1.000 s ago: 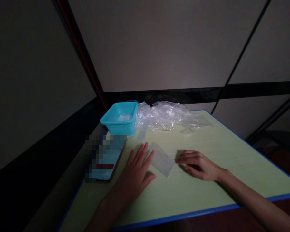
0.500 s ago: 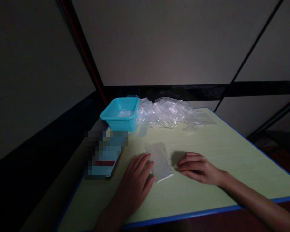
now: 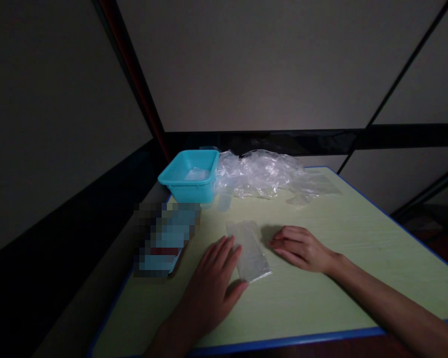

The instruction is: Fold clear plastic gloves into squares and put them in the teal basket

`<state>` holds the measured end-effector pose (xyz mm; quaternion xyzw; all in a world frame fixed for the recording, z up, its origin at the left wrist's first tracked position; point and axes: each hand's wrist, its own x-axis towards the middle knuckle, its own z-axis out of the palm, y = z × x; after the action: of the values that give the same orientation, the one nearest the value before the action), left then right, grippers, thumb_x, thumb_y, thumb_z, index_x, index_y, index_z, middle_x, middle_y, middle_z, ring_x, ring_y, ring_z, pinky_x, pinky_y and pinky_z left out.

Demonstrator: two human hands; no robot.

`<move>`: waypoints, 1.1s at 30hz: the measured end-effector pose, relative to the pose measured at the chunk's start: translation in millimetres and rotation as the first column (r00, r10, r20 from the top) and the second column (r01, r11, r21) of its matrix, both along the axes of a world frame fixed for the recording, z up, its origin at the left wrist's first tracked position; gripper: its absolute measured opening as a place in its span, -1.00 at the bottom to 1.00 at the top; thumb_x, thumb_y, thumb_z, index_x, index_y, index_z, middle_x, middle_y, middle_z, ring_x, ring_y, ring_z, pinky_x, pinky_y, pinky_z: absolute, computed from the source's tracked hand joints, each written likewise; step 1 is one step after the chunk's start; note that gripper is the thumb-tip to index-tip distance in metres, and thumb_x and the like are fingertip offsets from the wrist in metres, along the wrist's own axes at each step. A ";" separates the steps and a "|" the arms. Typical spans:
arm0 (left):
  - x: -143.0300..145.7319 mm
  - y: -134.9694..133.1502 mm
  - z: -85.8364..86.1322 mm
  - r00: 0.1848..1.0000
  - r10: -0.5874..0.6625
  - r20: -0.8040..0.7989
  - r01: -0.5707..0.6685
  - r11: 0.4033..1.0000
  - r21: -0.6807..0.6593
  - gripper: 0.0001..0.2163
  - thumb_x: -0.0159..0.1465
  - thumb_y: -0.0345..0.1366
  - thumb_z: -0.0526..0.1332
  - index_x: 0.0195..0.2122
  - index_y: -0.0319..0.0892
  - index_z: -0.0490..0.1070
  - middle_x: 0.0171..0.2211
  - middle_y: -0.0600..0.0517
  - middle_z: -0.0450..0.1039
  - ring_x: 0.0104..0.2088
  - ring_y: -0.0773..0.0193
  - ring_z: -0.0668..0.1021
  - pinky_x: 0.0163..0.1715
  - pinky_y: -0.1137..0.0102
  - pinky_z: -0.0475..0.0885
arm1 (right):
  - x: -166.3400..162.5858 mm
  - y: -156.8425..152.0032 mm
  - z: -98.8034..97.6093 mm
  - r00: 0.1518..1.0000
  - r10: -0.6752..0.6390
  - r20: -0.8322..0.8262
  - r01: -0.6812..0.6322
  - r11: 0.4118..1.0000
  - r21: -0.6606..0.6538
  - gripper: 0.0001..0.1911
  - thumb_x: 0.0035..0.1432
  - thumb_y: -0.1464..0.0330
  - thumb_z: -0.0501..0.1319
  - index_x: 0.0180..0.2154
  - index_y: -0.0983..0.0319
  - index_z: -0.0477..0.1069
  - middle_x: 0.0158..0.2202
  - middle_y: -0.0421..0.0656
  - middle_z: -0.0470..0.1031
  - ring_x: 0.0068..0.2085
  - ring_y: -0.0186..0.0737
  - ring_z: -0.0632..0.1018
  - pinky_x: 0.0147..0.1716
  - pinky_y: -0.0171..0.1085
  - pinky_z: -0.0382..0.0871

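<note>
A small clear plastic bag (image 3: 249, 250) lies flat on the pale green table (image 3: 332, 278), between my two hands. My left hand (image 3: 213, 283) rests palm down with its fingers stretched out, the fingertips on the bag's left edge. My right hand (image 3: 300, 247) lies flat just right of the bag, fingers extended and close together, their tips at or very near the bag's right edge. Neither hand holds anything.
A turquoise plastic tub (image 3: 191, 176) stands at the table's far left corner. A heap of crumpled clear plastic bags (image 3: 263, 174) spreads to its right along the back edge. A blurred phone-like object (image 3: 164, 238) lies at the left edge. Dark partition walls surround the table.
The bag turned from a diagonal lie to nearly upright between my hands. My left hand slid back toward me and now touches its left edge; my right hand shifted slightly.
</note>
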<state>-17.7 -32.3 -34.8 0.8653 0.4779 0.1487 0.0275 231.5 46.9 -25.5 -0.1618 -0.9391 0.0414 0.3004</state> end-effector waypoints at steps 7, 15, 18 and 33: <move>4.6 6.6 4.1 0.998 -0.064 -0.021 0.063 0.996 -0.057 -0.45 0.22 -0.29 0.10 0.21 -0.22 -0.05 0.23 -0.15 -0.03 0.23 0.07 0.03 0.15 0.07 0.06 | 7.5 7.0 1.3 0.997 -0.050 0.064 0.052 0.998 -0.029 -0.76 0.24 0.41 -0.01 -0.22 0.32 0.41 -0.35 -0.05 0.42 -0.32 -0.25 0.42 -0.35 -0.27 0.34; 17.6 46.3 10.2 0.981 -0.181 -0.072 0.173 0.979 -0.106 -0.45 0.20 -0.23 0.13 0.19 -0.27 0.02 0.22 -0.18 0.00 0.23 0.07 0.01 0.17 0.10 -0.02 | 19.0 14.1 3.3 0.991 -0.124 0.048 0.126 0.992 -0.029 -0.76 0.24 0.42 0.00 -0.26 0.33 0.42 -0.33 -0.03 0.42 -0.30 -0.24 0.43 -0.34 -0.27 0.34; 19.3 56.9 8.9 0.979 -0.192 -0.066 0.186 0.978 -0.090 -0.46 0.19 -0.20 0.14 0.17 -0.24 0.06 0.22 -0.17 0.01 0.24 0.03 -0.03 0.16 0.06 -0.04 | 24.1 13.6 5.9 0.992 -0.115 0.048 0.116 0.993 -0.022 -0.78 0.23 0.39 0.03 -0.26 0.32 0.43 -0.33 -0.05 0.42 -0.31 -0.25 0.43 -0.34 -0.28 0.34; 15.3 56.6 10.3 0.940 -0.328 0.094 0.333 0.942 -0.050 -0.59 0.13 -0.32 0.17 0.04 -0.16 0.27 0.18 -0.13 0.09 0.20 0.05 0.09 0.15 0.09 0.02 | 16.6 -5.1 18.5 0.953 -0.048 0.300 0.027 0.997 0.074 -0.80 0.23 0.37 0.07 -0.36 0.25 0.44 -0.39 -0.16 0.44 -0.37 -0.28 0.38 -0.43 -0.27 0.20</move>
<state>-2.5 24.3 -24.5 0.9248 0.3289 0.1626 0.1005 248.2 41.8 -7.0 -0.1737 -0.9715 -0.0220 0.1598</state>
